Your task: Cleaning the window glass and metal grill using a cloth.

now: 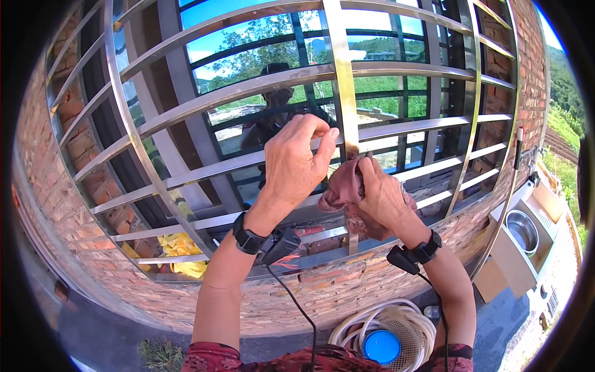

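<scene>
My right hand [383, 195] grips a damp-looking maroon cloth [344, 188], bunched against the lower part of the wide upright bar [345, 88] of a metal window grille. Up and to the left, my left hand [297, 160] is in front of a horizontal grille bar [218, 168], its fingers curled and thumb raised close to the upright. Whether those fingers hold the bar is hidden. Behind the grille, the dark window glass [260, 51] reflects sky, trees and a person.
Yellow crumpled material [183, 253] lies on the sill behind the lower left bars. A coiled white hose [341, 332] and a blue lid [381, 346] are below me. Right, a pole [506, 204] leans near a cabinet [516, 246] holding a metal basin [521, 231]. Cables hang from both wrist devices.
</scene>
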`<state>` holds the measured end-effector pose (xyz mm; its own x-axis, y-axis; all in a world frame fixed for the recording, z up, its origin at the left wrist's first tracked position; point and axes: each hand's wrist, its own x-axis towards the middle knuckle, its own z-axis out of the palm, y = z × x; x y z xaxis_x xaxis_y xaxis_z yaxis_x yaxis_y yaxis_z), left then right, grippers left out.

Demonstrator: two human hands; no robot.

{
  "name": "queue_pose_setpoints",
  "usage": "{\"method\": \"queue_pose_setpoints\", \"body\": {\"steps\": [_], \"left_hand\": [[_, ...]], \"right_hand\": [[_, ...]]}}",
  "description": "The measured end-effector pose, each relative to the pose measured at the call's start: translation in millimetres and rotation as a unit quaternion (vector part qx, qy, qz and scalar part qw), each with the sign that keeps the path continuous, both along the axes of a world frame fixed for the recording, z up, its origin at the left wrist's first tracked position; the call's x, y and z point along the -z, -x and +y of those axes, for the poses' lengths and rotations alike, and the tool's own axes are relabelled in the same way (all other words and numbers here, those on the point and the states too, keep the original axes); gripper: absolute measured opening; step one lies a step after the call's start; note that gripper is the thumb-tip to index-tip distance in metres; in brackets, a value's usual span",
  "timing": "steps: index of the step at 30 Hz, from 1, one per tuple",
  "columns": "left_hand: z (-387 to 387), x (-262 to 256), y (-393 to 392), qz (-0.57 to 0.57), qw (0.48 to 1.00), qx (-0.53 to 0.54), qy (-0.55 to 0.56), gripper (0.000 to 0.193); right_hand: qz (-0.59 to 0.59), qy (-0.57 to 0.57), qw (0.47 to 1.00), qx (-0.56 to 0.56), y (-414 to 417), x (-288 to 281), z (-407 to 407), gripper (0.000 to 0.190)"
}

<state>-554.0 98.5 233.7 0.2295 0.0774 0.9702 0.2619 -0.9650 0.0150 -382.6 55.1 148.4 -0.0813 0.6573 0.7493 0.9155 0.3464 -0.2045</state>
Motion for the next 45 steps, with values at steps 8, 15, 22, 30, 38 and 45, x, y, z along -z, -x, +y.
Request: {"method": "queue_pose_setpoints", "body": {"steps": [8, 15, 22, 30, 38, 45], "left_hand": [[51, -63, 8, 0.038, 0.911, -0.290, -0.292, 0.040], [65, -64, -29, 0.042, 0.904, -0.370, -0.207, 0.022], [62, -69, -22, 0.054, 0.885, -0.387, -0.253, 0.024], [60, -71, -24, 0.083, 0.884, -0.403, -0.220, 0.026], [40, -34, 5, 0.112, 0.912, -0.260, -0.298, 0.039], [18, 66, 61, 0.107, 0.951, -0.266, -0.119, 0.026]], "right_hand": [[0.024, -0.315, 0.948, 0.029, 9, -146, 18, 0.040], [0.082, -0.361, 0.924, 0.101, 31, -45, 67, 0.048], [0.017, -0.270, 0.957, 0.103, 31, 87, 44, 0.029], [0.039, -0.103, 0.991, 0.081, 27, 217, 23, 0.035], [0.216, 0.154, 0.964, 0.019, 28, 297, -28, 0.050], [0.272, -0.103, 0.956, 0.016, 40, 206, -32, 0.051]]}}
